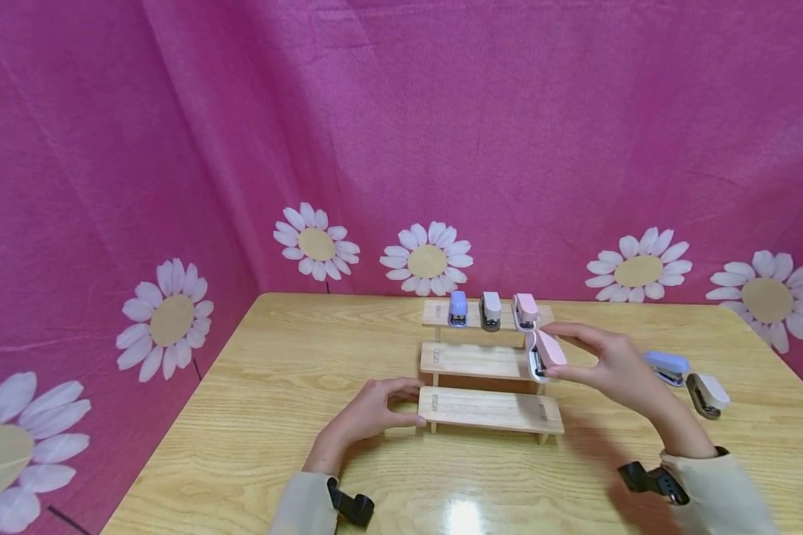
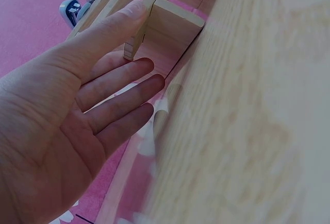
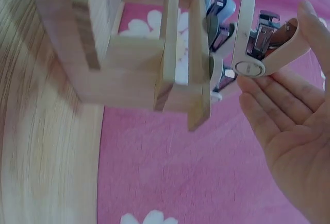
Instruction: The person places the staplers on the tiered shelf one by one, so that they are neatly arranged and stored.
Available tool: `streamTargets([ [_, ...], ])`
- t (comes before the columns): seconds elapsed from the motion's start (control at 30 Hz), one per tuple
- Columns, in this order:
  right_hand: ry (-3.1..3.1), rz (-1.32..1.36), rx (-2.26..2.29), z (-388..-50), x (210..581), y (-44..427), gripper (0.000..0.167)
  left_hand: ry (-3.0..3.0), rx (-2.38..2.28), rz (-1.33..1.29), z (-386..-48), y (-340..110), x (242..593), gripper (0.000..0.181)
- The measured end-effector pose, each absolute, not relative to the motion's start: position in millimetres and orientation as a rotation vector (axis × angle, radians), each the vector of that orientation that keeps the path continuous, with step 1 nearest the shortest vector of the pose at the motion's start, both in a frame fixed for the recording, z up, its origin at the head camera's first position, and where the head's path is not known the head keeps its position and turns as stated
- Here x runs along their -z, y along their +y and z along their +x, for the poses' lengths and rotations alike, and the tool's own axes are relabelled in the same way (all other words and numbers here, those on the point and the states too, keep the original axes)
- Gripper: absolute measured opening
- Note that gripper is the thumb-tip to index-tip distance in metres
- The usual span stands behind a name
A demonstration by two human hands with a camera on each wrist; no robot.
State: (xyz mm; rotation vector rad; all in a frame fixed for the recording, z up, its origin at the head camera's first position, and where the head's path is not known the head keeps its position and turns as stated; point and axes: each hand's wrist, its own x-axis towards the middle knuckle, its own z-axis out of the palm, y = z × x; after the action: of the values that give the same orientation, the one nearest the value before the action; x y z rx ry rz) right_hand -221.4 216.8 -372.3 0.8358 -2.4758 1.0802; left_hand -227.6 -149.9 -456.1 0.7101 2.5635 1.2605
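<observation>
A small wooden three-step display rack [image 1: 491, 408] stands on the table. My left hand [image 1: 377, 407] holds the left end of its lowest step, the thumb [image 2: 116, 20] on the board's edge and the index finger on the other side; the remaining fingers are spread off it. My right hand [image 1: 616, 368] pinches a pink and white stapler [image 1: 547, 349] between thumb and fingers, at the right end of the middle step. In the right wrist view the held stapler [image 3: 250, 44] appears apart from the boards. On the top step sit a purple stapler [image 1: 458, 308], a white stapler [image 1: 491, 310] and another pink stapler [image 1: 525, 310].
Right of the rack, a blue-purple stapler [image 1: 667, 367] and a white and grey stapler [image 1: 708, 394] lie on the wooden table [image 1: 294, 357]. A pink cloth [image 1: 508, 134] with white daisies hangs behind the table and on its left.
</observation>
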Motion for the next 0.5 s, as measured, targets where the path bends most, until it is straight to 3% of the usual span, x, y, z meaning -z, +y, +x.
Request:
streamTargets([
  [0.5,-2.517,0.821,-0.983,-226.4,373.4,168.1,0.052,2.572,-1.26,0.722,-227.6,-149.8,457.6,0.059],
])
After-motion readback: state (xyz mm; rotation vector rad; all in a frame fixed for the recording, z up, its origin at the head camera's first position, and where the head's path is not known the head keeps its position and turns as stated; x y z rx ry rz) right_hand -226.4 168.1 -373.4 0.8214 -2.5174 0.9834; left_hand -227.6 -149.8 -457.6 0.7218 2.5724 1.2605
